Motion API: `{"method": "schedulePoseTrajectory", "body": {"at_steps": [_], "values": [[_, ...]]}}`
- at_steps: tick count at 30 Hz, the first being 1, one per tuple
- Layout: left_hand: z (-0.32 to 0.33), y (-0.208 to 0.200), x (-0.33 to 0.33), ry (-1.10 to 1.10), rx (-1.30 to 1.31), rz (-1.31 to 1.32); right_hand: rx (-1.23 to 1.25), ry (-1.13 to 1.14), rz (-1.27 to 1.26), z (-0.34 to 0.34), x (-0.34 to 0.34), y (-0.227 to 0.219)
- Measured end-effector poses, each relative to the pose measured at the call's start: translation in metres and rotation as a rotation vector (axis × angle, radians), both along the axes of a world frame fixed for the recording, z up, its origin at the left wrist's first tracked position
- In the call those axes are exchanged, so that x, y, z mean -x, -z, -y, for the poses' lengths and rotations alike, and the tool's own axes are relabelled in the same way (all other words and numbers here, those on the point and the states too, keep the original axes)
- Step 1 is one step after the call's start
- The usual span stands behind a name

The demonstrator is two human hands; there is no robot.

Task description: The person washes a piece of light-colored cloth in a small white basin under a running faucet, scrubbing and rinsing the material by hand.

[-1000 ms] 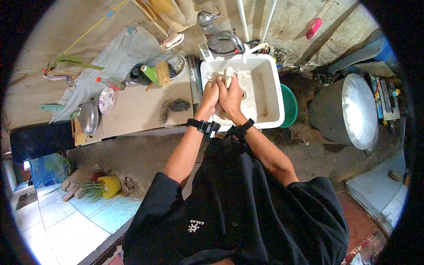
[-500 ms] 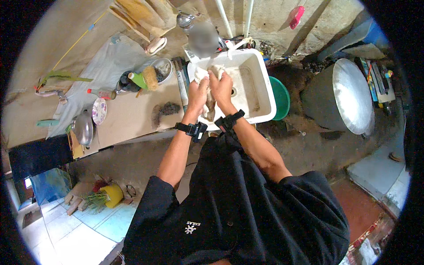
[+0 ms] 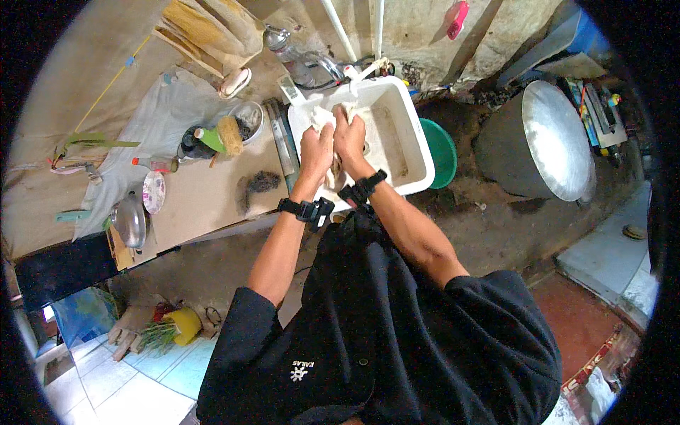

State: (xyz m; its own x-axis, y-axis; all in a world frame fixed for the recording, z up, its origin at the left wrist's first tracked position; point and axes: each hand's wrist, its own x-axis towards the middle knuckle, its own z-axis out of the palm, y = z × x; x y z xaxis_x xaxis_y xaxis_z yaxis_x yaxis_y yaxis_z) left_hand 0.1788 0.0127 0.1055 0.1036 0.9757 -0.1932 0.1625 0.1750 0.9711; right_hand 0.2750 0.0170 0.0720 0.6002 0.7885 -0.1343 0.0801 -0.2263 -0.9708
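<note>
My left hand (image 3: 316, 150) and my right hand (image 3: 349, 140) are side by side over the left half of a white sink (image 3: 419, 134). Both are closed around a bunched, wet-looking white cloth (image 3: 322, 116). Its pale folds stick out beyond the fingers, and a browner part hangs below between the wrists. The palms hide the rest of it. Black straps circle both wrists. Beyond my hands, a white tap (image 3: 368, 74) reaches over the sink's back rim.
Left of the sink, a counter (image 3: 191, 202) bears a dark scouring pad (image 3: 263, 182), a tan scrubber (image 3: 229, 134), a metal bowl (image 3: 257, 122), bottles and a lidded pan (image 3: 129, 219). To the right are a green tub (image 3: 443, 152) and a large metal pot (image 3: 506, 145).
The whole scene has shifted slightly left and up in view. Both hands keep hold of the cloth, pressed a little closer together. A curved metal pipe behind the sink now shows clearly.
</note>
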Motion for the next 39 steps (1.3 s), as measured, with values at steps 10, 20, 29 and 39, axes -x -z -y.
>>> {"method": "schedulePoseTrajectory", "body": {"at_steps": [10,20,29,39], "values": [[-0.007,0.007,0.013,-0.066,0.126,0.005,0.015,-0.133,0.085,0.033,0.014,-0.047],[-0.026,-0.008,0.062,-0.05,0.044,0.002,-0.179,-0.103,0.212,0.021,0.078,-0.029],[-0.005,-0.034,0.109,-0.081,0.204,0.152,-0.167,-0.165,0.169,0.014,0.117,-0.062],[0.006,-0.011,0.13,-0.155,0.262,0.392,0.185,-0.14,0.142,0.004,0.137,-0.055]]}}
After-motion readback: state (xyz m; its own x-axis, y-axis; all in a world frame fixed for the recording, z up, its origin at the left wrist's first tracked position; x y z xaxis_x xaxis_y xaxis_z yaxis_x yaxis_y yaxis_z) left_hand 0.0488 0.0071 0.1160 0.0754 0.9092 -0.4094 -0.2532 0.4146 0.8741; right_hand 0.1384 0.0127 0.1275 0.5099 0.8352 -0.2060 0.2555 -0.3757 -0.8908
